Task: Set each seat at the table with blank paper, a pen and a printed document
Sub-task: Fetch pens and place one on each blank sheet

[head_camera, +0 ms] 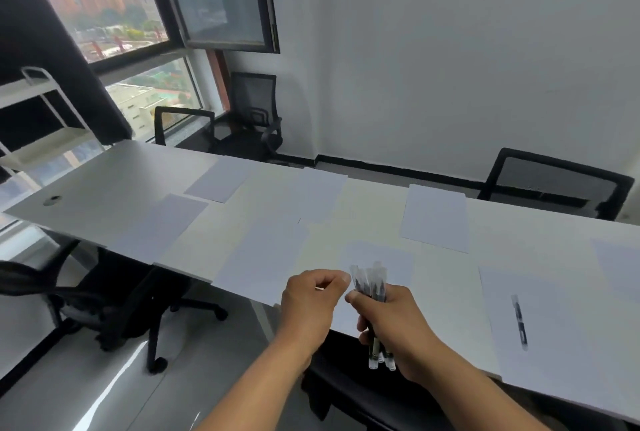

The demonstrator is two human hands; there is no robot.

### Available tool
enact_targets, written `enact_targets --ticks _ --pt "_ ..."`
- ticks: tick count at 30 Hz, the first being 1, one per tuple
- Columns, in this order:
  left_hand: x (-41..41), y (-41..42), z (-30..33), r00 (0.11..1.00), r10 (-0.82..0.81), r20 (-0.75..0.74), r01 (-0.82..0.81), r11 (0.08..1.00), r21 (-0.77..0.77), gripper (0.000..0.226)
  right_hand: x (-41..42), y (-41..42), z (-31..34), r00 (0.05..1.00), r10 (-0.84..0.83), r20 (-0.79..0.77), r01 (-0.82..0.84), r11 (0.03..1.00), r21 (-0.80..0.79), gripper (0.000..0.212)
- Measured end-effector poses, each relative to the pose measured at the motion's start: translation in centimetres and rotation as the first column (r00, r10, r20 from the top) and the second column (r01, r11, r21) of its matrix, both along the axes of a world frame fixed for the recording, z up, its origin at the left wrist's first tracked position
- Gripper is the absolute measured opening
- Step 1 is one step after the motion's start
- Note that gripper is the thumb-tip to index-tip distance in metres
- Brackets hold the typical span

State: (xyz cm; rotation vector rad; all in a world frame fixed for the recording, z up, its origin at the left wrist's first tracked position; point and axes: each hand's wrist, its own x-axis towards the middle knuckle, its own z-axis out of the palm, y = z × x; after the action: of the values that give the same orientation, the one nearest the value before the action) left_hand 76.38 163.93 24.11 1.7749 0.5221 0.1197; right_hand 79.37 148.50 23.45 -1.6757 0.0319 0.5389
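My right hand (394,323) grips a bundle of several black pens (372,287) upright over the near table edge. My left hand (311,302) is beside it, fingers curled, its fingertips touching the top of one pen in the bundle. Several blank white sheets lie along the long white table (114,184): one in front of me (266,257), one at the far right side (436,217), others to the left (162,226). On the sheet at my right (554,337) lies a single black pen (520,321).
Black mesh chairs stand at the far right (557,183), by the window (249,119), at the near left (86,295) and under my hands (346,382). A white shelf rack (45,112) stands left of the table. A cable hole (52,201) sits in the tabletop's left end.
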Motion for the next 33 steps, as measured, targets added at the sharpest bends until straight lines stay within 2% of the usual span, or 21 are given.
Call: enact_targets --ticks 5,10,15,23,27,33 --pt "4.6 1.9 -0.7 0.997 -0.061 -0.041 0.064 0.995 0.071 0.019 3.7 2.3 -1.2 0.998 0.010 -0.068 -0.007 0.999 0.054 0.022" --pt "8.7 2.0 -1.2 0.991 -0.113 -0.066 0.117 0.992 0.051 0.033 7.0 2.4 -1.8 0.995 0.002 -0.099 0.001 0.999 0.033 0.023" --pt "11.8 1.6 -2.4 0.970 -0.179 -0.165 0.181 0.984 -0.007 0.023 9.1 1.8 -3.3 0.982 -0.055 -0.179 0.062 0.998 0.033 0.024" --pt "17.7 1.4 -6.3 0.929 -0.252 -0.273 0.257 0.966 -0.018 0.028 12.8 1.8 -7.2 0.922 -0.293 -0.252 0.309 0.951 0.027 0.037" --pt "20.7 1.7 -7.9 0.904 -0.293 -0.312 0.303 0.953 -0.017 0.024 13.9 1.8 -8.4 0.845 -0.458 -0.276 0.474 0.880 -0.008 0.030" --pt "23.5 2.1 -12.1 0.862 -0.335 -0.381 0.354 0.935 -0.020 0.023 14.6 2.0 -11.7 0.748 -0.584 -0.316 0.580 0.806 -0.118 0.024"
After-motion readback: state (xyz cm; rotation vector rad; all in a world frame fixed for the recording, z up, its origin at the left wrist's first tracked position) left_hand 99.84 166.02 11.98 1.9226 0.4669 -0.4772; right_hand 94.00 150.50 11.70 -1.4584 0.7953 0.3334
